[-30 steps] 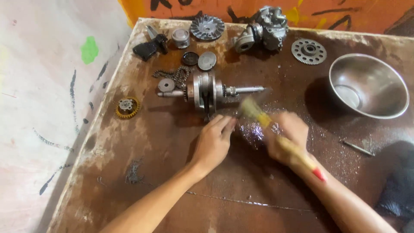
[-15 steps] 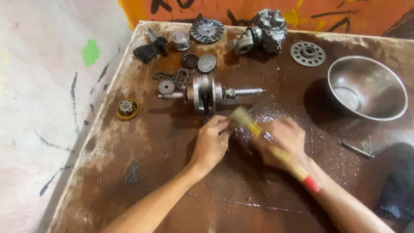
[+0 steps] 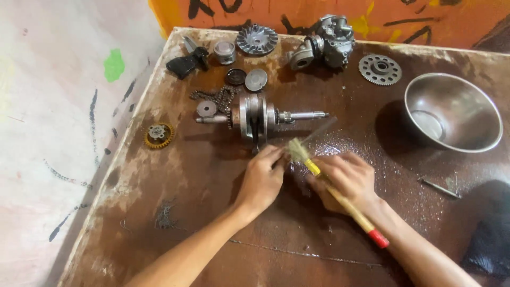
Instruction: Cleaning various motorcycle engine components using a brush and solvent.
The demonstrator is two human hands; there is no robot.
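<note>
Yellow-handled paintbrush with a red tip (image 3: 340, 197), gripped in our right hand (image 3: 348, 180), has swung its bristles leftward to our left hand (image 3: 263, 178), which pinches something small we cannot make out.

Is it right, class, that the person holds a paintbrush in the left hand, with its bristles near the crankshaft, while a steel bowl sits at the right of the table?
Not quite. The head view shows the paintbrush in the right hand, not the left hand. The rest holds: its bristles lie near the crankshaft, and the steel bowl sits at the right of the table.
</note>
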